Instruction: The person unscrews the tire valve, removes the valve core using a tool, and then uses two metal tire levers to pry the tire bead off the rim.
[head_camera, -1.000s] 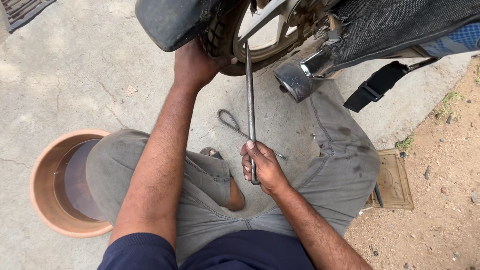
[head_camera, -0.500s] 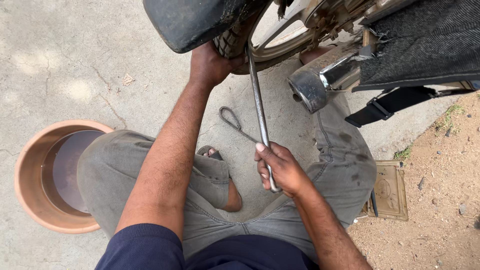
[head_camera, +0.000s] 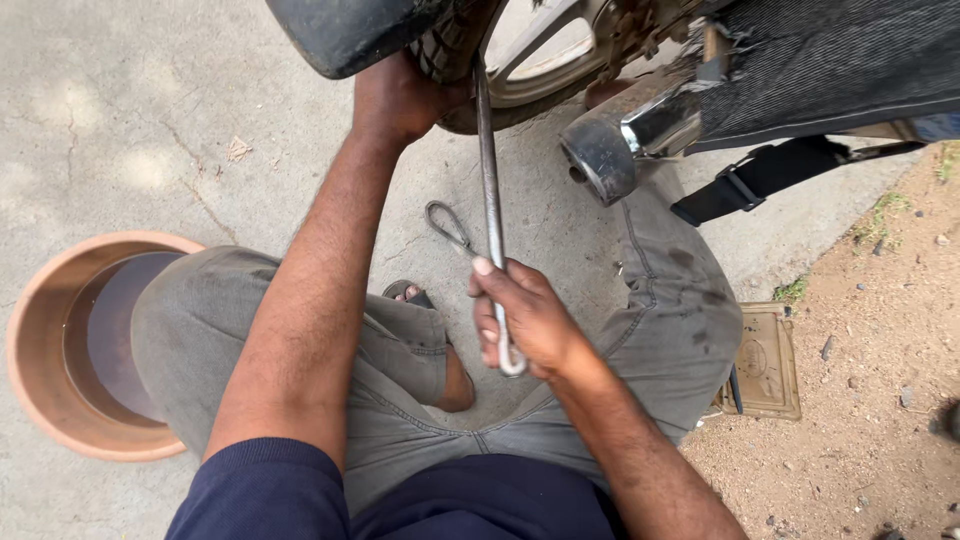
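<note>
I see a flat tan square plate (head_camera: 765, 360) on the ground right of the knee, a terracotta pot (head_camera: 60, 345) on the left. Right hand (head_camera: 525, 320) grip closed tight around the lower end of a long steel lever (head_camera: 490, 200); its top reaches the tyre (head_camera: 455, 45). Left hand (head_camera: 395, 100) presses on the tyre, fingers hidden, can't tell closure. Wire loop (head_camera: 445, 225) lies on the concrete just beside the lever.

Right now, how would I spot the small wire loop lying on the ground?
Start at the wheel at top. Follow the long steel bar down toward the right hand. Just left of the bar, on the concrete, lies the wire loop: thin, bent and untouched.
</note>
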